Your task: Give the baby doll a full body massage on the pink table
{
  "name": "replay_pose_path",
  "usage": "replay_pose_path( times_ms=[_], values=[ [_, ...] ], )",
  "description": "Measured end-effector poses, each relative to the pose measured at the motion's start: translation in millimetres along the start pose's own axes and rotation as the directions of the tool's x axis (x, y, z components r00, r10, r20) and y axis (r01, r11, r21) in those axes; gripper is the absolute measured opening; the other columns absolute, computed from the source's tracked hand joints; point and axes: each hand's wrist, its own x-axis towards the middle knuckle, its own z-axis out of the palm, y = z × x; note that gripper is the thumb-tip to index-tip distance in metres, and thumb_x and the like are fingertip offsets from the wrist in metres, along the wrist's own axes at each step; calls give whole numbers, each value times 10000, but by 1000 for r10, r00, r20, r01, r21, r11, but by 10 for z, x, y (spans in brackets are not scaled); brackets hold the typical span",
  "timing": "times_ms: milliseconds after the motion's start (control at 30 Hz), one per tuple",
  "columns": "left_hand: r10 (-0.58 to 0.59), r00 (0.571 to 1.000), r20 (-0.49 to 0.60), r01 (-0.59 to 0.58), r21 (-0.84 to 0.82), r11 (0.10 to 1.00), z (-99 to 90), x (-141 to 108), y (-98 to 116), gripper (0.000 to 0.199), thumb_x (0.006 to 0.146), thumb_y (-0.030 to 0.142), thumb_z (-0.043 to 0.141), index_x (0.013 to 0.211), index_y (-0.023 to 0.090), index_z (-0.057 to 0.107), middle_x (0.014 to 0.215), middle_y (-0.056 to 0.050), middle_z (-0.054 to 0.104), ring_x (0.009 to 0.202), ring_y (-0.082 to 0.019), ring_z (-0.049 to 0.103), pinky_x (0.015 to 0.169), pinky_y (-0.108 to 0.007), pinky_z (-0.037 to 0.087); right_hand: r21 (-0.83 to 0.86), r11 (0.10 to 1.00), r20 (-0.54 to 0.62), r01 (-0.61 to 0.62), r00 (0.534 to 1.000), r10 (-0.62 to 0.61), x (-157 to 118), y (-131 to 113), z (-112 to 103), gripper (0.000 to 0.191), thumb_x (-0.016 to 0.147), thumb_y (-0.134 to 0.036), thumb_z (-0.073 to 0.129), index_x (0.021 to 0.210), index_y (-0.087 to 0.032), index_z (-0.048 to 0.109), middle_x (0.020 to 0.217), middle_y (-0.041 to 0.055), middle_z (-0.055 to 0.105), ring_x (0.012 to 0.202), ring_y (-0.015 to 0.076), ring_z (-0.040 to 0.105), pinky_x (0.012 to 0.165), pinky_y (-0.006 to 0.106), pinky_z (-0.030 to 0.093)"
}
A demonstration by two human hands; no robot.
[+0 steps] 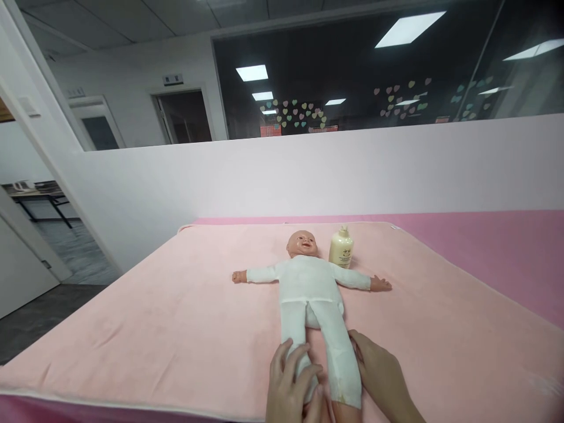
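A baby doll (312, 282) lies on its back with its arms stretched out sideways. Its body is white cloth; the head, hands and feet are flesh-coloured. My left hand (288, 385) is closed over the doll's lower leg on the left, fingers curved across the white cloth. At the outer side of the other leg is my right hand (383, 373), its fingers curled in against the thigh and knee, the tips partly hidden by the leg. A pale yellow pump bottle (341, 249) stands upright beside the doll's head, above the arm on the right.
A light pink blanket (198, 317) lies under the doll, over a darker pink surface (476, 252). Behind it rises a white low wall (308, 176) with dark glass (352, 64) above. At the far left are a white door (22, 264) and a table (42, 197).
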Motion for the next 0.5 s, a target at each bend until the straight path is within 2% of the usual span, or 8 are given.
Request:
replay_pose_path(
  times_ms=[133,233,367,433,500],
  values=[
    [-109,994,-20,108,-45,993,-8,12,46,215,787,193,516,956,259,631,1119,-67,593,1188,-277,436,1004,-542,351,10,1000,39,-23,999,22,-15,-27,-24,238,855,-312,328,894,-256,556,826,9,657,723,189,611,603,264,353],
    [-104,992,66,110,-104,988,-107,173,69,218,810,216,500,983,269,621,1124,-56,595,1189,-260,437,1014,-532,337,38,999,55,-36,998,34,-22,-5,-32,251,857,-332,326,916,-269,562,853,8,659,756,194,614,622,266,363],
    [-107,975,192,139,-163,977,-242,630,-36,246,848,225,459,1032,286,611,1177,-35,577,1230,-243,397,1059,-532,267,120,993,107,16,994,-29,20,51,-146,286,871,-371,297,888,-276,566,831,1,654,744,184,606,627,260,366],
    [-151,973,176,187,-204,961,-234,902,-188,244,862,249,451,1041,268,614,1175,-46,580,1209,-234,420,1048,-489,301,130,990,115,56,991,-72,79,65,-273,311,878,-389,281,881,-270,569,754,-1,635,697,179,592,609,259,357],
    [-221,965,144,252,-258,933,-153,1144,-402,230,869,290,448,1009,248,626,1150,-52,591,1138,-217,482,1003,-442,366,84,994,60,66,996,-72,170,62,-418,327,878,-399,277,888,-260,573,692,1,607,650,179,570,588,262,341]
  ],
)
